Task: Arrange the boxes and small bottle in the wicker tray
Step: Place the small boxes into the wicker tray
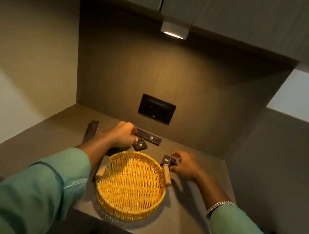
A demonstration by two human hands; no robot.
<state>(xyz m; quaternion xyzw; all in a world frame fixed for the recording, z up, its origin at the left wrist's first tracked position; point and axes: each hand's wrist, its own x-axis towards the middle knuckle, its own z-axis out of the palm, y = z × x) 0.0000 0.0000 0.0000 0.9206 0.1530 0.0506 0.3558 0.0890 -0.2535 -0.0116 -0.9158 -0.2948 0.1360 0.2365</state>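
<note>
A round yellow wicker tray (131, 184) with two wooden side handles sits on the counter with nothing in it. Behind it lie dark brown boxes with gold logos: a long one (150, 137), a small one (140, 145), another small one (167, 160) by the tray's right handle, and a long one (91, 130) at the far left. My left hand (122, 135) rests over the long and small boxes at the back, fingers touching both. My right hand (184, 166) pinches the small box on the right. No bottle is visible.
The counter (185, 219) forms a niche with wood-look walls. A black socket panel (156, 108) is on the back wall and a lit lamp (173, 31) hangs under the upper cabinet. The counter's front edge runs just below the tray.
</note>
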